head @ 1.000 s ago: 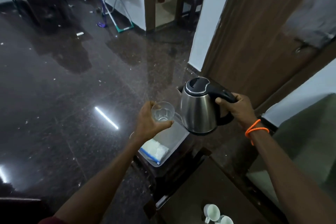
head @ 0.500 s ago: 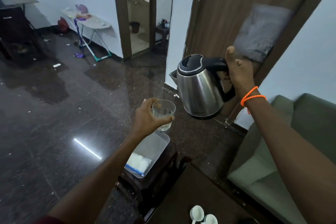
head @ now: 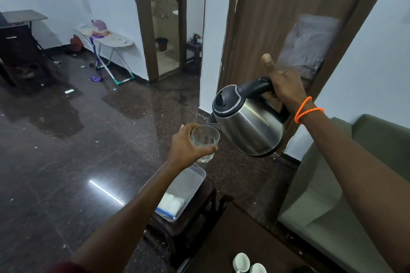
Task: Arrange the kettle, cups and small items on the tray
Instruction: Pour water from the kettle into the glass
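silver kettle (head: 250, 126) with black lid in the right hand (head: 286, 86); orange wrist cord (head: 307, 109) behind it; clear glass (head: 205, 143) in the left hand (head: 188, 148).

Two bare forearms in view, no gloves, no rings visible. Left hand (head: 188, 146) – nothing worn on the fingers or at the wrist that can be seen; arm bare up to the lower frame edge, where a sliver of dark red fabric sleeve (head: 66, 267) shows at the elbow end. Right hand (head: 286, 86) – short nail visible on the thumb; thin bright orange cord bracelet (head: 307, 109) looped twice around the wrist, two strands splitting apart toward the outer side. Right forearm bare to the frame edge, no sleeve in shot.
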